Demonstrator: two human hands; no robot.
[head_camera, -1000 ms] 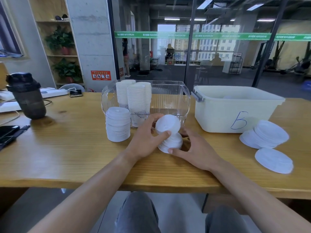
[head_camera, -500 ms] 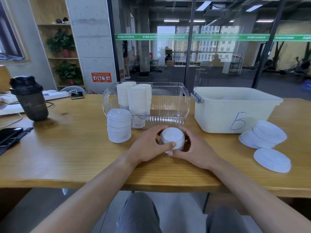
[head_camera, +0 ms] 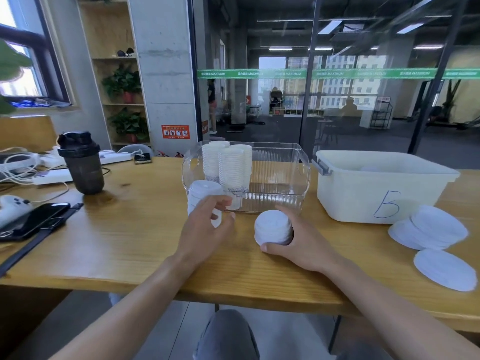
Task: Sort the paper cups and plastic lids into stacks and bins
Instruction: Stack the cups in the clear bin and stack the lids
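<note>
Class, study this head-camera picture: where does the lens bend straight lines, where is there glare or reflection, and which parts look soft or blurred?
Head view: wide-angle lens bows the table edge and tilts the pillar; the glass wall carries reflections; the window at far left is blown out; the left hand and the lid stack behind it look slightly smeared; the clear bin shows faint highlights.

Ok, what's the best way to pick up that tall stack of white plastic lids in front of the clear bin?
Probably grip the tall stack of white plastic lids round its lower side wall, coming from the near side, where the left hand already is. It stands upright and loose, and the clear plastic bin blocks the far side.
</note>
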